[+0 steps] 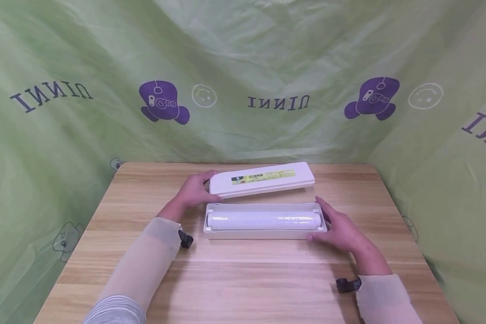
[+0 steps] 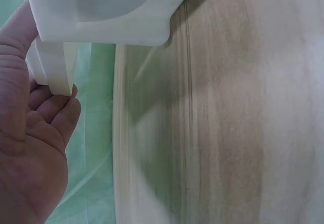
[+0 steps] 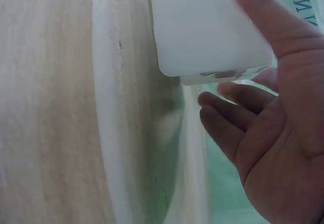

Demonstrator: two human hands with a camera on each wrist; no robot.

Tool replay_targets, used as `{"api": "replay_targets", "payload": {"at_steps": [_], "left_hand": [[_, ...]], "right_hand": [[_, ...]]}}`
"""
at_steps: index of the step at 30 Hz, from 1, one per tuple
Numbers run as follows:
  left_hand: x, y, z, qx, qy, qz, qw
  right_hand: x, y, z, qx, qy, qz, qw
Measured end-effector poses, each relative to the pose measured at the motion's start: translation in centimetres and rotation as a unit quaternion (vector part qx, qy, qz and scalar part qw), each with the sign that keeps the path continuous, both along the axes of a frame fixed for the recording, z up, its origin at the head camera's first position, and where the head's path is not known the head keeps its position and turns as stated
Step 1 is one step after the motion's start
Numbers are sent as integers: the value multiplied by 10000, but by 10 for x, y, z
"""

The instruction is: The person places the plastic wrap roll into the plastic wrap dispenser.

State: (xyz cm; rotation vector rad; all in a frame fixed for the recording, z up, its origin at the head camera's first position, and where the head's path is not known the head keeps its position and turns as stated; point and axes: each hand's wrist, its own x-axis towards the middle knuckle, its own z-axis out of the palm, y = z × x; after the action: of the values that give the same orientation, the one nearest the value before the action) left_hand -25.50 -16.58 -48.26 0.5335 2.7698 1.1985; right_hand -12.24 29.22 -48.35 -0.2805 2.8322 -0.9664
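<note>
In the head view, a white cling film box (image 1: 263, 234) sits lengthwise on the table, its top uncovered. A shiny roll of cling film (image 1: 263, 220) lies inside it. Behind the box is its white lid (image 1: 303, 173), slanted, with a yellow-green label on top. My left hand (image 1: 194, 191) grips the lid's left end between thumb and fingers; the left wrist view shows fingertips against the lid's edge (image 2: 61, 67). At the box's right end, my right hand (image 1: 342, 229) holds it, thumb at the front and fingers behind. The right wrist view partly hides those fingers behind the box (image 3: 207, 27).
The wooden table (image 1: 243, 283) extends around the box and lid. A green curtain (image 1: 243, 54) with purple figures hangs behind it and along both sides. Small black cameras (image 1: 185, 239) are strapped at both wrists over beige sleeves.
</note>
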Motion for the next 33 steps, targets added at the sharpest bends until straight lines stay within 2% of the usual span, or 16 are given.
{"api": "replay_targets", "payload": {"at_steps": [11, 16, 33], "left_hand": [[6, 1, 2, 5, -77, 127, 9999], [9, 1, 6, 14, -52, 132, 9999], [17, -2, 16, -4, 72, -41, 10000]], "right_hand": [[-16, -5, 11, -373, 138, 78, 9992], [-26, -4, 13, -331, 366, -24, 9988], [-53, 1, 19, -80, 388, -278, 9988]]}}
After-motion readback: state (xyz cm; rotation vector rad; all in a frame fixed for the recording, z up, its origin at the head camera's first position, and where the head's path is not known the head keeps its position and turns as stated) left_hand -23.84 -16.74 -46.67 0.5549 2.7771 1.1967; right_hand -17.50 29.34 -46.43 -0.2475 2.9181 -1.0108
